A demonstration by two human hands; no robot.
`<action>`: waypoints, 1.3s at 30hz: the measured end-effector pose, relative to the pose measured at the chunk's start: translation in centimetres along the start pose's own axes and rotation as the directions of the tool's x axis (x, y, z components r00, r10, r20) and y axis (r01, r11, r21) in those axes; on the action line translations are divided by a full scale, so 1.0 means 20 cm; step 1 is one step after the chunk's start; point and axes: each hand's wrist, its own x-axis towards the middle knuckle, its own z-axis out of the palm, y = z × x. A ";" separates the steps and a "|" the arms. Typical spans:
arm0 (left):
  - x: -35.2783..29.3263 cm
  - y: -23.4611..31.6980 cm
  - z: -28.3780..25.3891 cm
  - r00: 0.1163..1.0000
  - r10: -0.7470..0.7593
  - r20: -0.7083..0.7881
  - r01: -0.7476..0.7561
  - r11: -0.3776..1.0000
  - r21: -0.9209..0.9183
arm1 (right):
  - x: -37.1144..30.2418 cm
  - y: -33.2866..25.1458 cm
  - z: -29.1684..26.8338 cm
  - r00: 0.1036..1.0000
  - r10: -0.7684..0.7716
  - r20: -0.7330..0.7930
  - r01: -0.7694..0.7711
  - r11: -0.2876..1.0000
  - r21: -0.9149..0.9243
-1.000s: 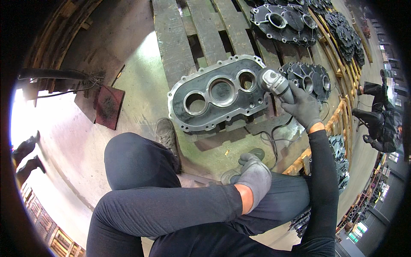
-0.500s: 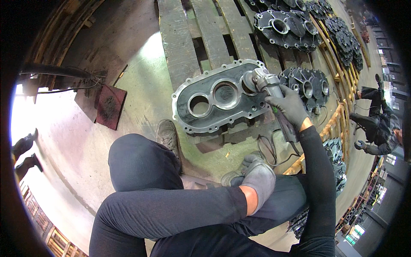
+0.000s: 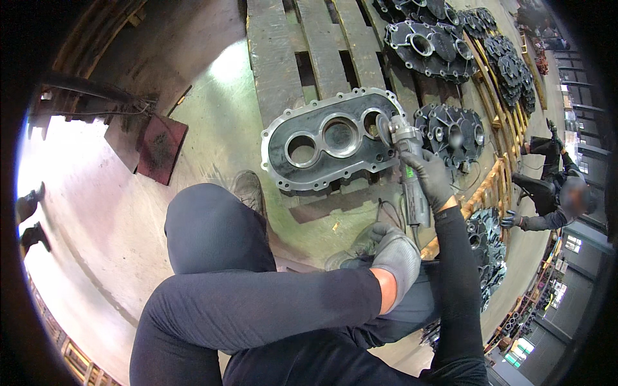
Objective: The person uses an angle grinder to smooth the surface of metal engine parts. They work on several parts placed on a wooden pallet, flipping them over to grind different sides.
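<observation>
My gloved right hand (image 3: 429, 179) is wrapped around the body of an angle grinder (image 3: 412, 193). The grinder's head and disc lie over the right end of a dark oval gear housing (image 3: 283, 143), beside its smallest bore. Whether the disc touches the metal, I cannot tell. Three round bores run along the housing, and its pale metal rim carries bolt holes. Over my right leg rests my gloved left hand (image 3: 397, 259), with its fingers curled in. Anything inside those fingers is hidden. The grinder's cord (image 3: 417, 238) hangs from its lower end, close to my left hand.
Beneath the housing is a wooden pallet (image 3: 277, 71). More dark castings (image 3: 450, 135) stand to its right, with others (image 3: 430, 51) behind. A reddish plate (image 3: 162, 148) lies at left. Another person (image 3: 557, 193) sits at far right. A worker's shoes (image 3: 31, 219) show at far left.
My right hand has swung the grinder's lower end leftward, so its body stands more upright in view. Its head has shifted slightly right and down from the small bore. My left hand stays over my leg.
</observation>
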 end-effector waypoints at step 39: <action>-0.15 0.01 -0.01 0.999 0.007 -0.040 -0.009 0.998 -0.069 | -0.24 0.15 0.10 0.869 -0.274 -0.412 0.176 0.950 -0.260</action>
